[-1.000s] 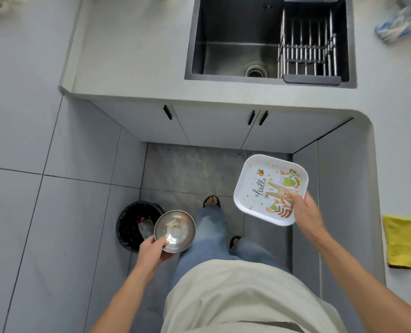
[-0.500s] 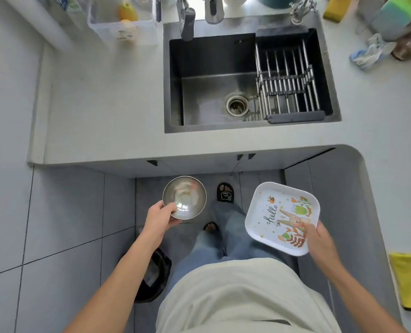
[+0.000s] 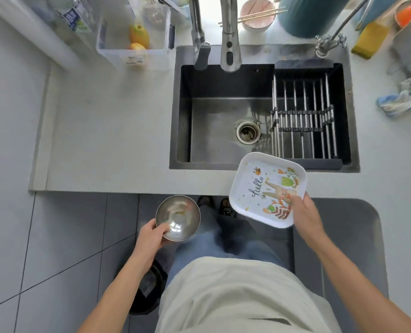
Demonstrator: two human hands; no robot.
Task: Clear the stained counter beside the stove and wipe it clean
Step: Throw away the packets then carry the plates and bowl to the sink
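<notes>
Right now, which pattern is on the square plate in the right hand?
White, with "hello" lettering, a rabbit, a bee and orange-green plants on the square plate; the head view shows it.

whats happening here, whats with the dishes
A person stands at the sink with a dish in each hand. The left hand grips the rim of a small steel bowl, held over the floor just short of the counter edge. The right hand holds a square white plate printed with "hello", tilted over the sink's front edge. Neither dish has been set down yet. A folding drying rack spans the right side of the basin.
</notes>
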